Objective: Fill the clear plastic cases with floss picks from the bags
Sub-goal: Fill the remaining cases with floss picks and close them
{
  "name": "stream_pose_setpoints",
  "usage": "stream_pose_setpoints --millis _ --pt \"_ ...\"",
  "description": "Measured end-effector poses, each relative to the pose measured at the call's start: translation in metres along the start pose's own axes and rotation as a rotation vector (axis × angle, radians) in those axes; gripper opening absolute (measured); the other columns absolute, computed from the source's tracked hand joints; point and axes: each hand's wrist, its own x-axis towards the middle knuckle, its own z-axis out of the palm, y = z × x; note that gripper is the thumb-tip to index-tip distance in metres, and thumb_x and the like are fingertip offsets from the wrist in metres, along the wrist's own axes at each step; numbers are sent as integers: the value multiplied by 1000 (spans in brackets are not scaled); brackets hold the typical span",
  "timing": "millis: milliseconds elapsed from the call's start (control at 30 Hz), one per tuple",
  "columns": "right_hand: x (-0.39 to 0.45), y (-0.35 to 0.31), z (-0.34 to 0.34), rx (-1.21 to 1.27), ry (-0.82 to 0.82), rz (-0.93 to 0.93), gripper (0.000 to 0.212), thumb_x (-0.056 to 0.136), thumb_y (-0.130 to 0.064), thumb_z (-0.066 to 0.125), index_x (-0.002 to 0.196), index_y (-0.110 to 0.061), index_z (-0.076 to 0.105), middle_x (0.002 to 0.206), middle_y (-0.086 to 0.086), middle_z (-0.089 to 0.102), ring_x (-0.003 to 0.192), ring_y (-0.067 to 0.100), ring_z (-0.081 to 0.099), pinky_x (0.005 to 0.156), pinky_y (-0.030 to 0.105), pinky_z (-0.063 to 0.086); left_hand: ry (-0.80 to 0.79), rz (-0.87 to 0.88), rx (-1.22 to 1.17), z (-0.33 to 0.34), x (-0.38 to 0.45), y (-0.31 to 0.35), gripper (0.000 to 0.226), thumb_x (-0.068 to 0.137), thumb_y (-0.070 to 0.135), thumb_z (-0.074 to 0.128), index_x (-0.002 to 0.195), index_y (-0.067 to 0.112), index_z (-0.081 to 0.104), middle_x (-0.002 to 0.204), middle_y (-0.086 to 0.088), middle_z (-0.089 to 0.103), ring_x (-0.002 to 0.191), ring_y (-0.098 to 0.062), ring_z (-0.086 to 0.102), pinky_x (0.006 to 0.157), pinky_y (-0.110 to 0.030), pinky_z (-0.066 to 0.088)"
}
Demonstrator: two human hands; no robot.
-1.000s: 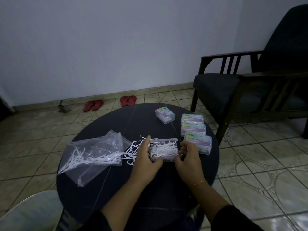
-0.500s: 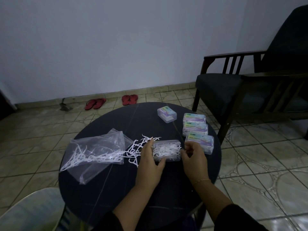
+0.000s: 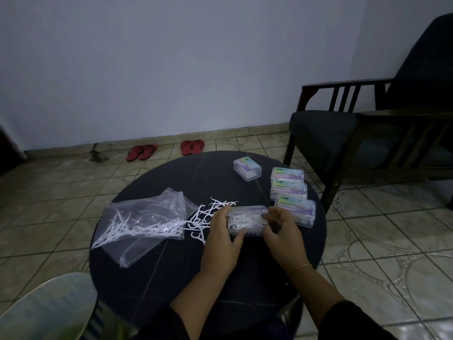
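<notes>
Hands, left (image 3: 221, 238) & right (image 3: 282, 231), grip case (image 3: 246, 220) ends w/ curled fingers; light, slick, probably stiff plastic, best held by short sides.

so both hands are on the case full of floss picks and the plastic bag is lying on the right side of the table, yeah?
Not quite. The head view shows the plastic bag on the left side of the table, not the right. The rest holds: the left hand and right hand both grip the case full of floss picks.
</notes>
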Motion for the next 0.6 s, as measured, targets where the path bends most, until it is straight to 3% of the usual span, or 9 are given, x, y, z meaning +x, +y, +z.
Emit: stream_pose_setpoints --millis 200,367,600 --pt "1 -2 -2 -47 19 -21 37 88 0 58 113 -26 47 99 -20 50 92 -4 51 80 10 42 15 26 24 0 2 -1 59 86 16 67 138 19 39 135 8 41 120 -3 42 99 -13 32" --pt "5 -2 -5 4 73 36 32 88 -2 60 112 -21 50 92 -9 56 84 0 53 69 9 41 24 46 15 0 2 -3 57 85 13 67 135 19 41 129 13 39 123 -6 44 104 -22 37" --pt "4 0 -1 -79 153 23 32 87 -8 63 116 -18 53 83 -10 59 83 3 56 75 16 42 26 51 5 2 2 -7 52 85 13 68 131 20 44 130 7 47 121 -7 47 103 -28 42"
